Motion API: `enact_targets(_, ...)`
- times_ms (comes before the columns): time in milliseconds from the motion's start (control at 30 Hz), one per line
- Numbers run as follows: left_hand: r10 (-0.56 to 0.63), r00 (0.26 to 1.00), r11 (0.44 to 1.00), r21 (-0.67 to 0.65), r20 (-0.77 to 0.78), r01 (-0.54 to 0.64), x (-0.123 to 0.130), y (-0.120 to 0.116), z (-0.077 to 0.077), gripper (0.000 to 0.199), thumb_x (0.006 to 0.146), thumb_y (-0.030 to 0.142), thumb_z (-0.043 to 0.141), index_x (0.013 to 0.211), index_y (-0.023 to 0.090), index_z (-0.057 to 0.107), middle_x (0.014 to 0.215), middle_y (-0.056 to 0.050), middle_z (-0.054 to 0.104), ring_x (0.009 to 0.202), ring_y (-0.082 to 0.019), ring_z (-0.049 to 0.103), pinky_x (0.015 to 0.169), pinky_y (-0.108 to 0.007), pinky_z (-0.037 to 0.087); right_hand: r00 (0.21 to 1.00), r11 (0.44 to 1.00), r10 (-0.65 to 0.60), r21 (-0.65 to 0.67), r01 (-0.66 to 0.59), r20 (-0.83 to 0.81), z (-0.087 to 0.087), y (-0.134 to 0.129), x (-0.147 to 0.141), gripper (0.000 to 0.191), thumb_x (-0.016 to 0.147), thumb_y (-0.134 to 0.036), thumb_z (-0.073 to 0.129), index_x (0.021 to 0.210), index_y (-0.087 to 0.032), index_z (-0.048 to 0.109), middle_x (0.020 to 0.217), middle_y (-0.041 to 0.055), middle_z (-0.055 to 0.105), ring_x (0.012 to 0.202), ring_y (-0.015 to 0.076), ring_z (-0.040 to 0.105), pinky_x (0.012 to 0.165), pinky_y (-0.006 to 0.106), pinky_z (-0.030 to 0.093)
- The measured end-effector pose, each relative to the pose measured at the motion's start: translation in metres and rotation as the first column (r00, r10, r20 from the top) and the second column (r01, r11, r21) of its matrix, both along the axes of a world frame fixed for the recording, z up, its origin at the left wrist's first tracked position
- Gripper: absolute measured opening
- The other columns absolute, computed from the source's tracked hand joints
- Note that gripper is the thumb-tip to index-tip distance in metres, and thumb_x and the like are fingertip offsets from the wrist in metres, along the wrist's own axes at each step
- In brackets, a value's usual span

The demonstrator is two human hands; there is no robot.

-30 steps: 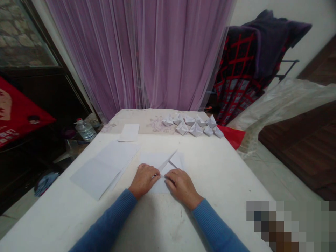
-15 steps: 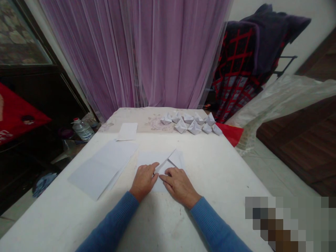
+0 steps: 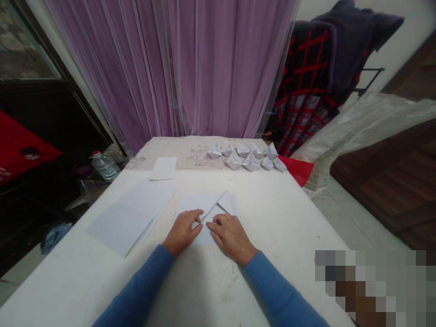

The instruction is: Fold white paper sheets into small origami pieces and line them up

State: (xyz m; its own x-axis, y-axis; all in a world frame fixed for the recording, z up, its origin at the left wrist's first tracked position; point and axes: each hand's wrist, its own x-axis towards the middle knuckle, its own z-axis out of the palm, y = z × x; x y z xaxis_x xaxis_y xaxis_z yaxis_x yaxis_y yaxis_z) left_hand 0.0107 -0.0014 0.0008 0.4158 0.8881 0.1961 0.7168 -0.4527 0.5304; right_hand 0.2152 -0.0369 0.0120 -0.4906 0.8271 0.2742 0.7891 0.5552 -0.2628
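Note:
A partly folded sheet of white paper point(image 3: 224, 200) lies in front of me, with a raised flap and a pointed corner facing away. It rests on another flat white sheet point(image 3: 190, 200). At its left edge, my left hand point(image 3: 184, 230) pinches the paper between thumb and fingers. My right hand point(image 3: 231, 236) presses curled fingers on the near right part, fingertips close to my left thumb. The fingers hide the paper's near corner.
Several folded paper shapes point(image 3: 251, 162) stand in rows at the table's far right. Left of my hands lies a stack of paper sheets point(image 3: 126, 215), with a smaller folded paper point(image 3: 164, 168) beyond it. A plastic bottle point(image 3: 105, 165) stands off the table's left side.
My left hand has shifted slightly left along the paper's edge, its thumb and fingers closer together. The right hand stays nearly in place. The whole view has shifted a little.

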Motion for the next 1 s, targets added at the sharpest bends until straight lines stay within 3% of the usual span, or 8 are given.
enact_targets(533, 0.094, 0.996, 0.994, 0.050, 0.000, -0.094, 0.0109, 0.0005, -0.0057, 0.033, 0.080, 0.020, 0.054, 0.112, 0.019, 0.061, 0.085, -0.003, 0.066, 0.088, -0.022, 0.062, 0.089, -0.038, 0.045, 0.998, 1.000, 0.001, 0.001, -0.001, 0.068, 0.0034, -0.0001, -0.0020, 0.034, 0.091, -0.025, 0.057, 0.124, -0.033, 0.059, 0.103, 0.0055, 0.058, 0.096, 0.0216, 0.047, 0.078, 0.034, 0.034)
enact_targets(633, 0.116, 0.993, 0.993, 0.040, -0.010, -0.116, 0.0116, 0.0013, -0.0082, 0.033, 0.080, 0.020, 0.055, 0.112, 0.019, 0.061, 0.094, -0.005, 0.068, 0.091, -0.022, 0.062, 0.090, -0.038, 0.045, 0.997, 1.000, -0.002, 0.004, 0.002, 0.071, 0.0041, -0.0002, -0.0022, 0.037, 0.091, -0.025, 0.057, 0.127, -0.034, 0.058, 0.102, 0.0053, 0.058, 0.096, 0.0218, 0.047, 0.077, 0.034, 0.034)
enact_targets(733, 0.121, 0.993, 0.993, 0.017, -0.013, -0.120, 0.0114, 0.0017, -0.0079, 0.033, 0.081, 0.019, 0.055, 0.113, 0.018, 0.060, 0.103, -0.007, 0.068, 0.093, -0.023, 0.061, 0.091, -0.039, 0.045, 0.998, 1.000, -0.002, 0.007, 0.002, 0.065, 0.0025, 0.0003, -0.0011, 0.032, 0.091, -0.024, 0.057, 0.122, -0.032, 0.060, 0.102, 0.0050, 0.058, 0.096, 0.0214, 0.047, 0.078, 0.034, 0.034)
enact_targets(1000, 0.104, 0.995, 0.993, -0.060, -0.011, -0.104, 0.0108, 0.0016, 0.0009, 0.034, 0.080, 0.017, 0.055, 0.114, 0.018, 0.060, 0.092, -0.004, 0.067, 0.091, -0.021, 0.060, 0.089, -0.037, 0.044, 0.999, 0.999, 0.034, 0.005, -0.034, 0.035, -0.0007, 0.0016, 0.0049, 0.020, 0.092, -0.021, 0.055, 0.109, -0.024, 0.065, 0.101, 0.0051, 0.059, 0.095, 0.0196, 0.049, 0.079, 0.033, 0.035)
